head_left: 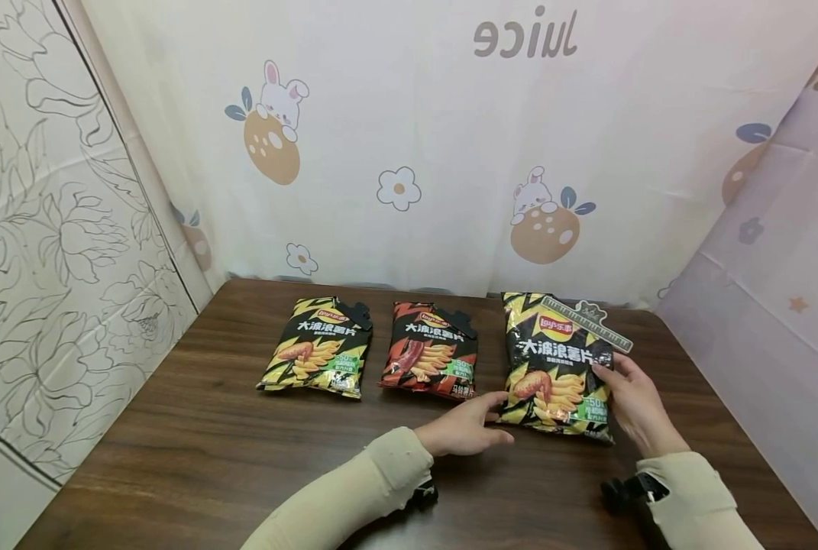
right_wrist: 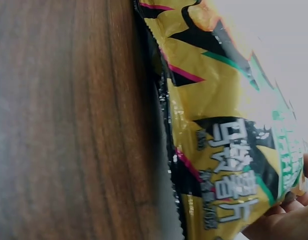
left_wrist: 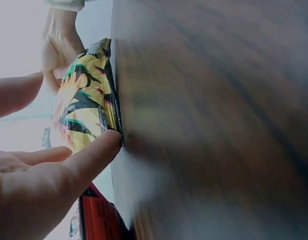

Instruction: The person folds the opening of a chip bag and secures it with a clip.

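Observation:
A yellow and black chip bag (head_left: 549, 374) lies at the right of the table. A long pale clip (head_left: 587, 325) with a piano-key pattern and a bear-shaped top crosses its upper right corner. My right hand (head_left: 638, 401) grips the bag's right edge, thumb on the front. In the right wrist view, fingers (right_wrist: 288, 217) curl under the chip bag (right_wrist: 218, 100). My left hand (head_left: 467, 428) is at the lower left corner with fingers extended. The left wrist view shows a straight fingertip (left_wrist: 111, 140) right at the bottom seam of the chip bag (left_wrist: 89, 100).
To the left lie a red and black chip bag (head_left: 431, 355) and another yellow and black one (head_left: 319, 351), each with a black clip (head_left: 360, 315) at its upper right. The brown wooden table (head_left: 244, 466) meets a printed curtain (head_left: 409, 114) behind and a floral panel (head_left: 51, 214) on the left.

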Demonstrator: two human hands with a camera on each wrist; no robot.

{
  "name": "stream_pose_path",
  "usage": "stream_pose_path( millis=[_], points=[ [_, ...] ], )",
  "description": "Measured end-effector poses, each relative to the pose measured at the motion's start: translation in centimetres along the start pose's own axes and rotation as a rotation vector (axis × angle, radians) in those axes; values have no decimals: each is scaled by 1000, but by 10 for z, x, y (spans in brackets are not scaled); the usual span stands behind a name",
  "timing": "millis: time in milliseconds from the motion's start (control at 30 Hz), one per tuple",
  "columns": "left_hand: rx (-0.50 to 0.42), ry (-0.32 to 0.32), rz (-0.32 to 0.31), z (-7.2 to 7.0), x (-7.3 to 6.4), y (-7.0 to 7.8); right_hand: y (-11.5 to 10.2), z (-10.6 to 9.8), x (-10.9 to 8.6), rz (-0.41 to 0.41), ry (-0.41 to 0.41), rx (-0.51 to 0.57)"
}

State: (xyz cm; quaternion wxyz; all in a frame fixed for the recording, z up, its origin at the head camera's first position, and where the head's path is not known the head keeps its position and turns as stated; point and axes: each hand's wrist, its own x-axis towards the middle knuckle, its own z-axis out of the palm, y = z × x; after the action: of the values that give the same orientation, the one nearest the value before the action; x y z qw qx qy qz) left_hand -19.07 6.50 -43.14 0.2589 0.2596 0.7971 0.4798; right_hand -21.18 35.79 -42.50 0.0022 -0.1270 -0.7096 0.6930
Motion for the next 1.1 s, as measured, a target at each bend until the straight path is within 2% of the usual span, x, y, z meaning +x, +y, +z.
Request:
stream_pose_path(
  millis=[467, 900, 1100],
  points=[
    [6, 8, -28, 7, 7, 3, -1, 9, 22, 93, 167, -147],
    [1, 0, -1, 8, 12, 4, 3, 13, 37, 126, 243, -260],
    [37, 23, -4, 8, 14, 6, 3, 12, 41, 109, 207, -313]
  ],
)
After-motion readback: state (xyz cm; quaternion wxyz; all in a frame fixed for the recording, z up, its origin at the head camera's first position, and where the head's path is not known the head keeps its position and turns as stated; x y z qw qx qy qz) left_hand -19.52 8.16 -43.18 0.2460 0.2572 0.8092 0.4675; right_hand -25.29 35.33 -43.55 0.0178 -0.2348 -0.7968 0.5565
